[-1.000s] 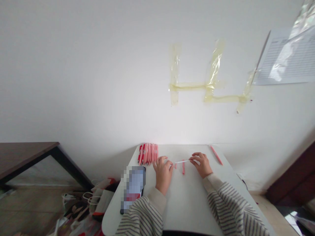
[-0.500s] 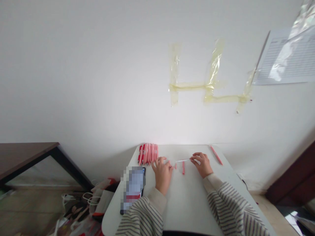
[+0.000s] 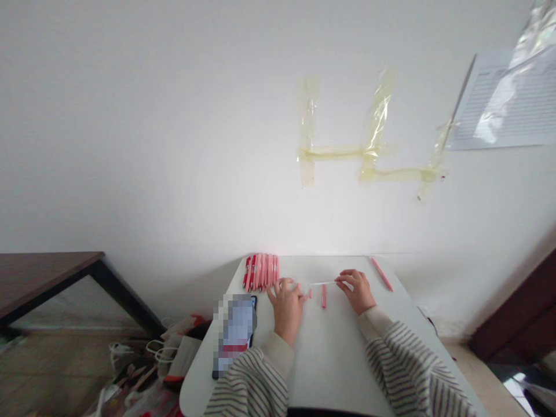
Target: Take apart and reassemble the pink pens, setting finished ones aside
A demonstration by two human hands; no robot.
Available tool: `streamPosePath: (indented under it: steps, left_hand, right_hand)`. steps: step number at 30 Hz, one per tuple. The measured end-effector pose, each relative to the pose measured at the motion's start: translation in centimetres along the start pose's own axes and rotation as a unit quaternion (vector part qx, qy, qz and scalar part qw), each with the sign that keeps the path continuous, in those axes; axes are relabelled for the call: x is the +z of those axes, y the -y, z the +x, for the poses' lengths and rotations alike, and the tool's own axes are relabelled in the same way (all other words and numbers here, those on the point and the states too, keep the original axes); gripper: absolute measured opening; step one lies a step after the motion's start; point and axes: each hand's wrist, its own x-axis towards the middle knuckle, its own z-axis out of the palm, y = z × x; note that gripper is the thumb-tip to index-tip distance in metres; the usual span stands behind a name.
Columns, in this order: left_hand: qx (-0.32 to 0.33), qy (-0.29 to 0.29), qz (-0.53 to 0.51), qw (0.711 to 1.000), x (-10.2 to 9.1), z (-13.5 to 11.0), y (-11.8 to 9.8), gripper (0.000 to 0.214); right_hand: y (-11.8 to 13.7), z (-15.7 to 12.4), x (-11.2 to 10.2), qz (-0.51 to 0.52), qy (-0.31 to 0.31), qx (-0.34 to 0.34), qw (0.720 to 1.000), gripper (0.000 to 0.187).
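**Crosswise between two hands: a white rod at the right hand's nine o'clock**

Here, with the right hand, grasps a thin white rod by one end, between thumb and fingertips. Points the rest of it toward nine o'clock, long axis almost level along the nine-to-three line. Reaches close to the left hand without touching, free end at about one o'clock from those fingertips. Nearer to the right hand, then, by actual grip; near to the left only at the free end.

With the left hand, brings thumb and fingers close together at a bit of pink; whether pinched or merely touched, cannot tell.

Just past that, toward two o'clock, a small pink piece on the white table. Farther out at three, a short pink tube, axis twelve to six, roughly square to the rod and just on its six o'clock side.

Around ten to eleven o'clock from the left hand, a row of red and pink pens, side by side; at eight, a phone. At two o'clock from the right hand, a lone pink pen, slanting from eleven to five, well apart from the rod.
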Motion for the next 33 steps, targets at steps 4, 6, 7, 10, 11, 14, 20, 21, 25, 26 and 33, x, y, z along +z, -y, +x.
streamPosePath:
  steps: [4,6,7,10,11,14,20,21,25,26,33]
  left_hand:
    - [-0.001,0.001,0.002,1.0,-0.02,-0.02,0.01,0.013]
    - [-0.001,0.001,0.001,1.0,-0.05,0.0,-0.01,0.012]
    - [-0.002,0.001,0.0,1.0,-0.06,0.01,-0.02,0.012]
    - [-0.003,0.001,-0.005,1.0,-0.09,0.05,-0.05,0.01]
    - [-0.003,-0.001,-0.008,1.0,-0.09,0.05,-0.05,0.009]
    - [0.002,-0.011,-0.011,1.0,-0.05,0.01,-0.04,0.009]
    - [0.005,-0.017,-0.011,1.0,0.1,-0.07,0.03,0.004]
    - [0.006,-0.018,-0.011,1.0,0.13,-0.08,0.06,0.004]
    - [0.009,-0.027,-0.006,1.0,0.22,-0.11,0.18,0.005]
    - [0.01,-0.028,-0.004,1.0,0.24,-0.11,0.2,0.006]
    - [0.008,-0.019,0.002,1.0,0.34,0.01,0.25,0.01]
  right_hand:
    - [0.05,-0.03,0.0,-0.006,-0.001,-0.004,1.0,0.02]
    - [0.03,-0.03,0.0,-0.006,-0.001,-0.009,1.0,0.02]
    - [0.01,-0.02,0.01,-0.006,-0.003,-0.011,1.0,0.019]
    - [-0.08,-0.02,0.07,-0.009,-0.009,-0.013,1.0,0.019]
    - [-0.11,-0.02,0.08,-0.01,-0.01,-0.013,1.0,0.019]
    - [-0.16,0.0,0.08,-0.012,-0.008,-0.016,1.0,0.019]
    - [0.34,-0.02,-0.07,-0.011,-0.008,-0.009,1.0,0.018]
    - [0.44,-0.03,-0.09,-0.01,-0.008,-0.007,1.0,0.018]
    - [0.45,-0.04,-0.11,-0.008,-0.007,-0.009,1.0,0.019]
    - [0.37,-0.04,-0.1,-0.008,-0.005,-0.012,1.0,0.019]
    - [-0.01,-0.11,0.0,-0.007,0.0,-0.011,1.0,0.019]
